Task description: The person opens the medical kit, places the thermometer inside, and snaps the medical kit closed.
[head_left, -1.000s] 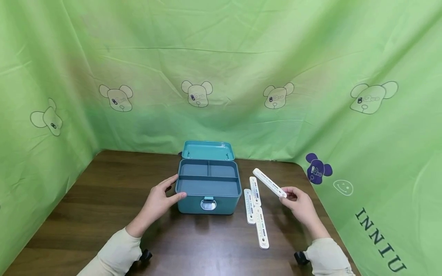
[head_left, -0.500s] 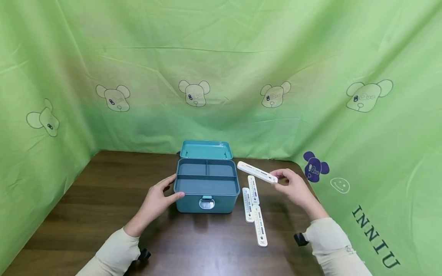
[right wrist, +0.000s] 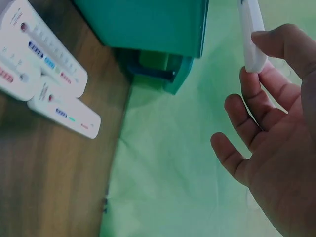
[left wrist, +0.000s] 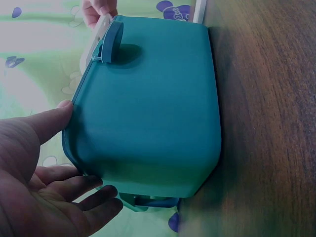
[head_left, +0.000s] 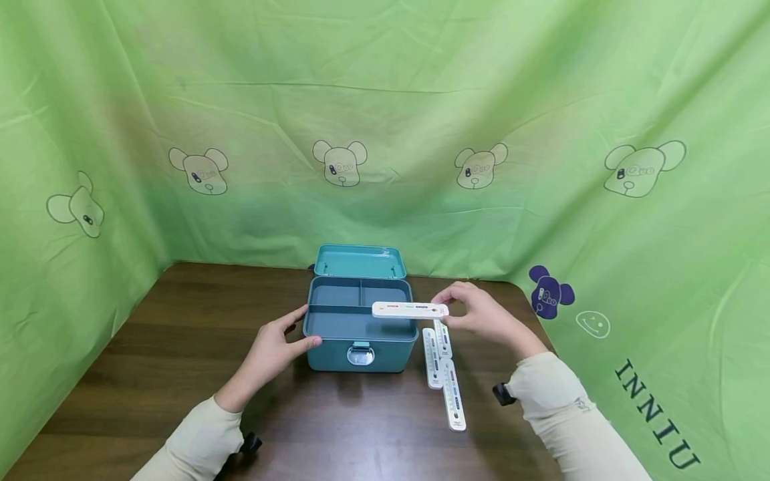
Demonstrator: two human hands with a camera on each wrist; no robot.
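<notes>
A teal storage box (head_left: 388, 357) stands on the wooden table with its lid (head_left: 361, 260) tipped back and a divided tray (head_left: 349, 326) at the top. My left hand (head_left: 273, 351) rests on the box's left side, thumb at the front rim and fingers spread along the side wall. Between thumb and fingertips, my right hand (head_left: 484, 317) pinches one end of a white thermometer (head_left: 403, 310), held level over the tray's right part. Three more white thermometers, one (head_left: 432, 361) beside another (head_left: 445, 342) and a third (head_left: 454, 397) nearer me, lie right of the box.
The box's metal latch (head_left: 360, 355) faces me. A green printed curtain (head_left: 397, 87) closes off the back and both sides of the brown table (head_left: 180, 334). Black wrist cameras sit at both cuffs.
My right hand has carried the thermometer leftward from above the table's right side to over the tray, turning it from slanted to level. My left hand stays at the box.
</notes>
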